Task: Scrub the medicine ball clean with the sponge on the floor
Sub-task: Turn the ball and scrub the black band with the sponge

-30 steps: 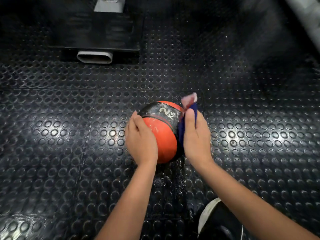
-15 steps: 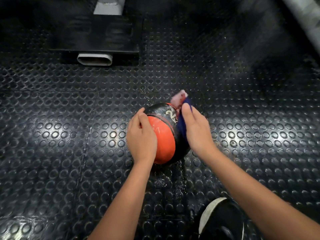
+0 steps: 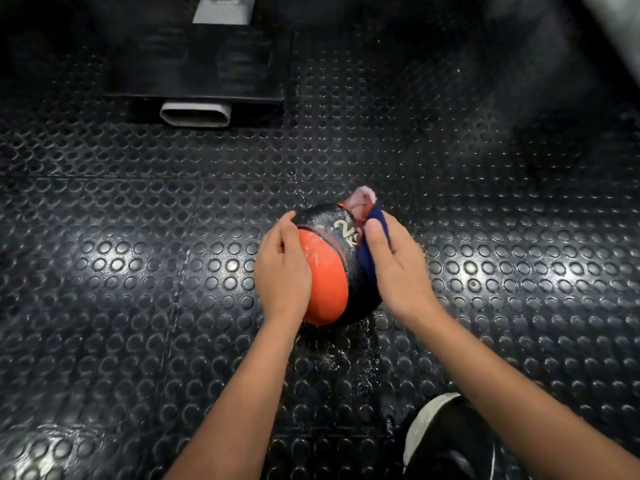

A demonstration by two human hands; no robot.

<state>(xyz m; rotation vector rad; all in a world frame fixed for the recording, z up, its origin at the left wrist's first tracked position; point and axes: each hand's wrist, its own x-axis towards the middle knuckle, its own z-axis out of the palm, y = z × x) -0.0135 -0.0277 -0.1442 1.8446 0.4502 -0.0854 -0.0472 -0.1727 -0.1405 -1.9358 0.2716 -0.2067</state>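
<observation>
An orange and black medicine ball (image 3: 329, 271) marked "2 kg" sits on the studded black rubber floor (image 3: 138, 271). My left hand (image 3: 282, 271) lies flat against the ball's left side, steadying it. My right hand (image 3: 398, 268) grips a blue and pink sponge (image 3: 367, 216) and holds it against the ball's upper right side. Most of the sponge is hidden under my fingers. The ball's surface looks wet and streaked.
Water drops lie on the floor (image 3: 332, 358) just in front of the ball. A black machine base with a grey oval tube end (image 3: 195, 114) stands at the back left. A black shoe with a white sole (image 3: 446, 441) is at the bottom right.
My right hand has slid the sponge from the ball's right side up toward its top right. The ball has turned a little, and the "2 kg" mark has moved right.
</observation>
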